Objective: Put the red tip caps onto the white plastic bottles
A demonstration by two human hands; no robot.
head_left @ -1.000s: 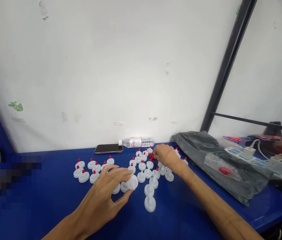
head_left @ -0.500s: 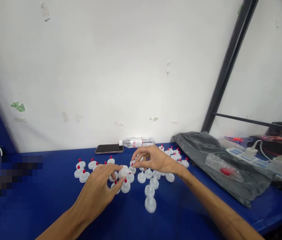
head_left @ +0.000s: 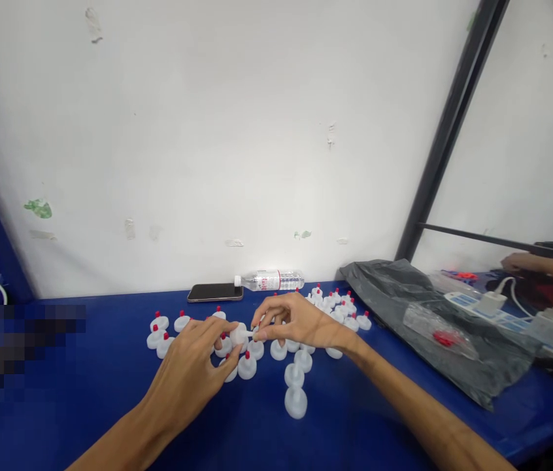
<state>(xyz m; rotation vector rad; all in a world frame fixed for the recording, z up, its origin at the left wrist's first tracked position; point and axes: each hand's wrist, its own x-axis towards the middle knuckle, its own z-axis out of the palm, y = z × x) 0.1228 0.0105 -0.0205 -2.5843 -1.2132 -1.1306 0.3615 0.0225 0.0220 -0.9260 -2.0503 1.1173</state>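
Observation:
My left hand point(head_left: 202, 353) pinches a white plastic nozzle cap point(head_left: 239, 335) between thumb and fingers, its spout turned sideways to the right. My right hand point(head_left: 289, 320) has thumb and fingertips closed at the tip of that spout; whatever sits between them is too small and covered to make out. Below and around both hands stand more nozzle caps. Several carry red tips, like the one just under my left thumb point(head_left: 247, 366). Others in the middle have bare spouts, such as the nearest nozzle cap point(head_left: 296, 401).
A black phone point(head_left: 215, 292) and a clear bottle point(head_left: 271, 280) lie along the wall. On the right are a grey plastic bag point(head_left: 394, 294), a small clear bag with red pieces point(head_left: 440, 333), and a power strip point(head_left: 512, 320). Another person's hand point(head_left: 526, 263) shows at far right.
My right hand has come left and slightly down to the spout tip. The held nozzle cap now points its spout at my right fingers. Another person's hand has appeared at far right.

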